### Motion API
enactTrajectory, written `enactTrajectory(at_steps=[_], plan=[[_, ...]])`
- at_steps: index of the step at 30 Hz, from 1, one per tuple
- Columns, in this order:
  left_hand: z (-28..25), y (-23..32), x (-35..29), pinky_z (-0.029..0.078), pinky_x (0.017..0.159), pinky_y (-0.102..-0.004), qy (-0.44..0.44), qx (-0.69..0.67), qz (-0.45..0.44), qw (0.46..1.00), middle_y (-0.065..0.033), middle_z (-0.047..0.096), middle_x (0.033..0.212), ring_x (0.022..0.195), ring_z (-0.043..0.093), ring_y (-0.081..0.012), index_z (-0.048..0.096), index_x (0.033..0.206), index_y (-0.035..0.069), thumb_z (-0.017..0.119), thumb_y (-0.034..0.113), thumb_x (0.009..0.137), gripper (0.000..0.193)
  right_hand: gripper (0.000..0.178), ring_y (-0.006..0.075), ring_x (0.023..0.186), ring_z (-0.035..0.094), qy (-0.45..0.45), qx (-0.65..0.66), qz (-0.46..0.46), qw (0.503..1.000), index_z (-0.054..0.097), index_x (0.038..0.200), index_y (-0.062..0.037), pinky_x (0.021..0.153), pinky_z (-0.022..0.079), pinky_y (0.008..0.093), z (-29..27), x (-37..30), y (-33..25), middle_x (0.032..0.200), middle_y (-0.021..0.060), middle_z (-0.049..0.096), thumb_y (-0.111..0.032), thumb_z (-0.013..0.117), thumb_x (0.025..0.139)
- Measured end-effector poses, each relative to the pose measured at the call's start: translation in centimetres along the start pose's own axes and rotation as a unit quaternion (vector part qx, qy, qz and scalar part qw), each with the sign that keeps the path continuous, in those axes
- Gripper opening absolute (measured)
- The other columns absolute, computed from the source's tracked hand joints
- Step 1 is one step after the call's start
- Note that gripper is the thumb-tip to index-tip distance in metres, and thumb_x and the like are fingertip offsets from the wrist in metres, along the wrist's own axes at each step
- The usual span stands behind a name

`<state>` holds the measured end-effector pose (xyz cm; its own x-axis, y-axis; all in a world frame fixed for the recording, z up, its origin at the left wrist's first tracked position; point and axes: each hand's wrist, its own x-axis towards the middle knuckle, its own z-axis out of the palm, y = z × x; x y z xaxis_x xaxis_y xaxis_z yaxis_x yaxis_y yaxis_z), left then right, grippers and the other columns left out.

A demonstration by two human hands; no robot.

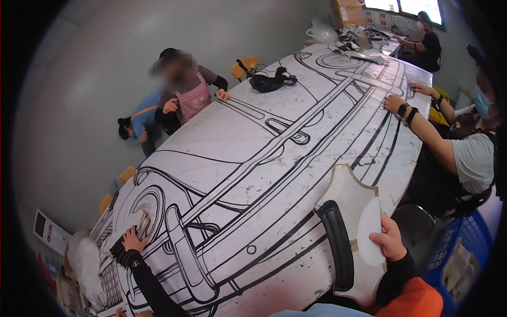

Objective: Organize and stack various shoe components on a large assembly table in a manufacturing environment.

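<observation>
My right hand (391, 238) grips the right edge of a cream, curved-cut panel (348, 190). A black padded strip (338, 245) runs along the panel's left side, and a white half-oval piece (369, 232) lies on its face beneath my thumb. The panel is held tilted above the near edge of the table. Over at the left, my left hand (135, 240) reaches out with fingers apart on a small pile of black strips (120, 252) and pale pieces (140, 219). How firmly those fingers touch the pile cannot be made out.
A long table (211, 132) bears a large black-line vehicle drawing. A black bundle (272, 80) and heaped scraps (364, 39) lie farther off. Co-workers stand or sit around it, one person's hands (393, 103) resting at the right edge. A blue crate (443, 253) stands at lower right.
</observation>
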<state>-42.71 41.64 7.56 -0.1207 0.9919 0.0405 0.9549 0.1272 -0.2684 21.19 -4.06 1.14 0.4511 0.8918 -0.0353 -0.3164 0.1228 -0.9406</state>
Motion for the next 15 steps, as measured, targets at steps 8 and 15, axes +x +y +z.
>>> enactTrajectory(at_steps=[8,15], plan=[[5.1,0.3,4.0,0.052,0.092,-0.0550,0.113,0.165,-0.046,0.979,-0.0137,0.049,0.134,0.120,0.052,-0.0432,0.043,0.138,0.008,0.084,0.031,0.074,0.079,0.051,0.0144,0.098,0.065,-0.027,0.009,0.002,1.000,0.051,0.131,0.0060,0.086,0.051,0.0275,-0.7,0.2,0.7,0.110,0.0078,0.066,-0.004,0.063,0.083],[5.3,-0.5,4.0,0.057,0.075,-0.0471,0.149,0.122,0.030,0.981,-0.0134,0.058,0.110,0.097,0.064,-0.0385,0.056,0.104,0.004,0.066,0.005,0.084,0.022,0.050,0.0152,0.094,0.067,-0.004,0.044,0.001,0.999,0.053,0.128,0.0052,0.083,0.053,0.0273,-0.5,-0.1,0.5,0.106,0.0081,0.067,-0.005,0.065,0.081]])
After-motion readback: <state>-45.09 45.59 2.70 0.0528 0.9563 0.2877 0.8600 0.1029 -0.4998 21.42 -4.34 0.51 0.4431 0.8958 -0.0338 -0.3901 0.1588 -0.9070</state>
